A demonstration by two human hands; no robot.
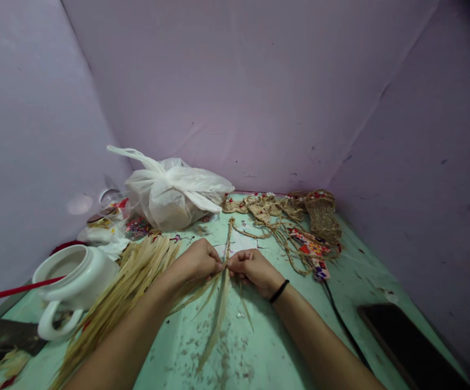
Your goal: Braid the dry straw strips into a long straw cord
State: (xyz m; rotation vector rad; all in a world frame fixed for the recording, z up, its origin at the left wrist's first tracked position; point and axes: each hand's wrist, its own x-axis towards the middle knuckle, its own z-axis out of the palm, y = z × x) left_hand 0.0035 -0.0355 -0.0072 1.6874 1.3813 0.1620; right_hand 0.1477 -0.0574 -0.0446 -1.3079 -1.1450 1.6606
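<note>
Near the left edge of the counter [267, 352], a white pot [96, 273] with a red rod [19, 291] reaching to its mouth. Next, a bundle of pale dry strips [137, 265], slanting inward from the near-left corner. Mid-counter, a left hand [202, 260] with fingers pinched on the working end of a thin braid [229, 238], running toward the far edge, loose ends trailing nearward. Likely feather-light, stiffish yet pliable, slightly slick, prone to splitting if creased hard; best gripped right at the last crossing, between thumb and forefinger. Close against it, a right hand [255, 268], fingers likewise pinching there. Rightward, braided pieces [322, 214] along the far edge; by the near-right corner, a dark slab [405, 336].
</note>
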